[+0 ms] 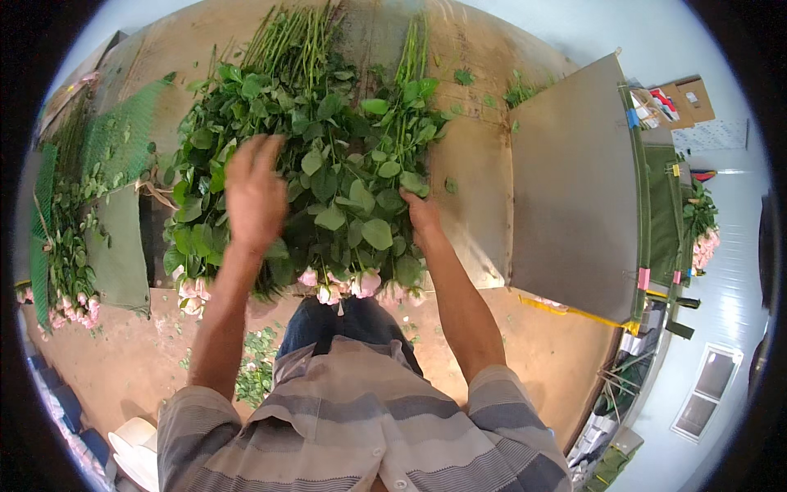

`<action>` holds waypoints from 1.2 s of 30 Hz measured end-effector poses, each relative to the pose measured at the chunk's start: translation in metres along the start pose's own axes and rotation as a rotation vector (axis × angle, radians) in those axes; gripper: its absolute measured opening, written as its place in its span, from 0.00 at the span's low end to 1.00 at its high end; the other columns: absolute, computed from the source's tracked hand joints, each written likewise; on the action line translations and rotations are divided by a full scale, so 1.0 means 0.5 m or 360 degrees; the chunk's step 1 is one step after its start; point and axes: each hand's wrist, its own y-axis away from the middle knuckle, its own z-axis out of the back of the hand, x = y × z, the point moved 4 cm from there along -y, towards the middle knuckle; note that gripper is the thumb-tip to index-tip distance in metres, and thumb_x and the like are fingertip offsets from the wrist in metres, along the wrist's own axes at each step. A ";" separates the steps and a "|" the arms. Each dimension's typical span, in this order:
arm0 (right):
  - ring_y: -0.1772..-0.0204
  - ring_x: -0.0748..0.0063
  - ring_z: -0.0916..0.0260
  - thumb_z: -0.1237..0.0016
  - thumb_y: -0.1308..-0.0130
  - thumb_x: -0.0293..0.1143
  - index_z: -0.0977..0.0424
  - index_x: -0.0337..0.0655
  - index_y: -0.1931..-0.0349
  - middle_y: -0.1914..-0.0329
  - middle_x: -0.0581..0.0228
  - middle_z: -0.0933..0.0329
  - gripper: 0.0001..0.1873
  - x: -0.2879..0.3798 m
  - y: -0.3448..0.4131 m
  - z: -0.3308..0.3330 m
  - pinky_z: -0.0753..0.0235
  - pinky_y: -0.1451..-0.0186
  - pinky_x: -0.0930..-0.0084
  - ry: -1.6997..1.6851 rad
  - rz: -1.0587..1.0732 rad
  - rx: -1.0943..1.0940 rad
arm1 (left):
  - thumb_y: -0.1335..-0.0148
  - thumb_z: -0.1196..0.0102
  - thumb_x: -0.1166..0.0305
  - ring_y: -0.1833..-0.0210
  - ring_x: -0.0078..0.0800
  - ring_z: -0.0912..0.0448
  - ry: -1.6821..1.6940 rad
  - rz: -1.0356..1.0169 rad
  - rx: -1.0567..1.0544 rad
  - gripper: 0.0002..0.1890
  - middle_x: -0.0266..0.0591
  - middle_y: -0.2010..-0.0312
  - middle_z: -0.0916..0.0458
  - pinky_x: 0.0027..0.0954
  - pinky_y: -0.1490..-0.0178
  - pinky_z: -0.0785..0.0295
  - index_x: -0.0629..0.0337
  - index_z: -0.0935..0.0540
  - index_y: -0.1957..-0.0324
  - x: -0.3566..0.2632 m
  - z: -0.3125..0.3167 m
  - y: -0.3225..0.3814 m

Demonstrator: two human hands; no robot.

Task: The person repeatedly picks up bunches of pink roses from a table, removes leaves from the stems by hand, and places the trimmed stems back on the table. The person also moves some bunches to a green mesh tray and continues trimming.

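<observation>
A large heap of pink roses lies across the worktable, its green leaves point(326, 172) toward the middle and its cut stems point(295, 43) toward the far side. Pink rose heads point(366, 283) hang at the near edge, by my body. Blurred, my left hand point(255, 197) is over the left part of the foliage with fingers extended; nothing shows in it. At the right edge of the heap, my right hand point(424, 218) touches the leaves with its thumb. Its other fingers are hidden under the foliage, so its grip is unclear.
A grey panel point(575, 184) stands on the right side of the worktable point(470, 203). Further left, more roses point(74, 307) lie beside green netting point(120, 135). Fallen leaves point(258, 363) litter the floor. A white container point(132, 449) stands at lower left.
</observation>
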 end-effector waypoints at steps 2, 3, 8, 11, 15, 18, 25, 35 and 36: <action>0.46 0.59 0.30 0.44 0.42 0.32 0.39 0.29 0.40 0.46 0.51 0.29 0.31 -0.028 -0.030 0.011 0.30 0.46 0.68 -0.0108 -0.0068 -0.0019 | 0.44 0.48 0.76 0.40 0.50 0.31 0.0580 -0.0149 0.0230 0.28 0.51 0.43 0.30 0.46 0.36 0.37 0.55 0.30 0.39 -0.113 -0.047 0.000; 0.46 0.58 0.30 0.44 0.42 0.32 0.39 0.29 0.40 0.45 0.51 0.29 0.32 -0.023 -0.029 0.004 0.31 0.45 0.68 -0.0081 -0.0021 0.0080 | 0.44 0.47 0.75 0.41 0.49 0.31 0.0892 -0.0168 0.0408 0.29 0.50 0.44 0.29 0.46 0.36 0.37 0.54 0.32 0.38 -0.156 -0.078 0.009; 0.44 0.59 0.32 0.43 0.41 0.38 0.36 0.31 0.42 0.44 0.52 0.31 0.30 0.087 0.033 0.004 0.32 0.43 0.60 0.0330 0.0397 -0.0200 | 0.37 0.46 0.62 0.39 0.52 0.30 -0.0094 0.0117 0.0944 0.40 0.54 0.36 0.37 0.60 0.35 0.42 0.49 0.53 0.28 -0.126 -0.195 0.023; 0.40 0.52 0.35 0.42 0.44 0.39 0.41 0.31 0.37 0.39 0.48 0.35 0.37 0.063 -0.028 0.079 0.37 0.38 0.62 0.0324 0.0289 -0.0018 | 0.37 0.46 0.61 0.47 0.52 0.23 -0.0467 0.0187 0.1109 0.41 0.55 0.36 0.37 0.66 0.36 0.44 0.49 0.55 0.28 -0.016 -0.189 0.050; 0.34 0.47 0.40 0.44 0.42 0.40 0.42 0.30 0.37 0.36 0.43 0.39 0.37 0.008 -0.071 0.132 0.40 0.34 0.57 0.0588 0.0113 -0.0091 | 0.36 0.48 0.61 0.52 0.46 0.21 -0.0613 0.0133 0.0967 0.32 0.49 0.45 0.26 0.59 0.41 0.41 0.53 0.43 0.32 -0.074 -0.144 0.027; 0.33 0.46 0.41 0.46 0.39 0.40 0.43 0.32 0.36 0.36 0.43 0.39 0.35 0.011 -0.053 0.172 0.41 0.32 0.58 0.0680 0.0457 -0.0329 | 0.36 0.49 0.62 0.52 0.42 0.21 -0.0490 0.0037 0.0883 0.20 0.47 0.56 0.20 0.48 0.46 0.34 0.60 0.31 0.45 -0.204 -0.167 0.003; 0.43 0.44 0.31 0.44 0.42 0.37 0.38 0.33 0.40 0.47 0.43 0.28 0.32 -0.037 0.016 0.175 0.35 0.38 0.57 0.0869 0.0607 0.0072 | 0.35 0.50 0.57 0.47 0.53 0.25 -0.0194 0.0724 0.1211 0.32 0.62 0.47 0.27 0.52 0.44 0.30 0.67 0.40 0.35 -0.249 -0.337 0.029; 0.43 0.41 0.35 0.42 0.46 0.41 0.42 0.33 0.41 0.45 0.42 0.35 0.36 0.088 0.054 0.150 0.31 0.44 0.53 0.1268 0.0801 -0.0118 | 0.34 0.55 0.67 0.40 0.54 0.30 0.0921 0.1349 0.0700 0.22 0.58 0.42 0.28 0.44 0.40 0.34 0.66 0.30 0.39 -0.306 -0.413 0.054; 0.43 0.41 0.36 0.42 0.47 0.41 0.43 0.34 0.40 0.45 0.41 0.36 0.38 0.081 0.054 0.161 0.31 0.45 0.52 0.1413 0.0707 -0.0105 | 0.34 0.55 0.66 0.40 0.54 0.30 0.0920 0.1316 0.0705 0.22 0.58 0.42 0.28 0.45 0.41 0.34 0.65 0.30 0.39 -0.314 -0.421 0.071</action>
